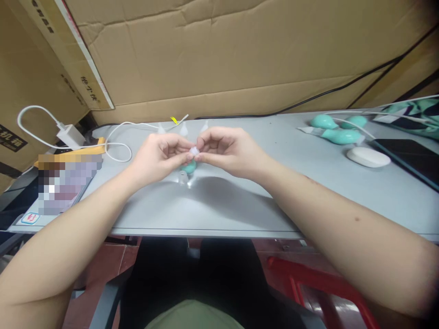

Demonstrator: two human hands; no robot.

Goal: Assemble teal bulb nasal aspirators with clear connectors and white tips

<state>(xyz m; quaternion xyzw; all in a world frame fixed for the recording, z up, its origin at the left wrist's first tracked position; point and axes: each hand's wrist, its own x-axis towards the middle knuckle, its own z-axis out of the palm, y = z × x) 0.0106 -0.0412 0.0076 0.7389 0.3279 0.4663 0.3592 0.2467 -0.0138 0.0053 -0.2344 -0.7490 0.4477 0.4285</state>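
In the head view my left hand (158,157) and my right hand (229,153) meet above the desk, fingertips closed from both sides. Pinched between them is a small translucent whitish piece (194,151); its exact kind is hard to make out. Just below my fingers shows part of a teal bulb (188,167), and I cannot tell whether it joins the pinched piece. A clear plastic piece (183,177) is right by it. Behind my hands stand translucent white tips (184,129), their lower parts hidden by my fingers.
Several teal bulbs (343,136), one with a translucent nozzle, lie at the right near a white mouse-shaped object (368,156) and a dark tablet-like slab (411,157). At left are a white charger (71,136) with its cable and a blurred-out flat item (68,185). Cardboard (240,55) walls the back.
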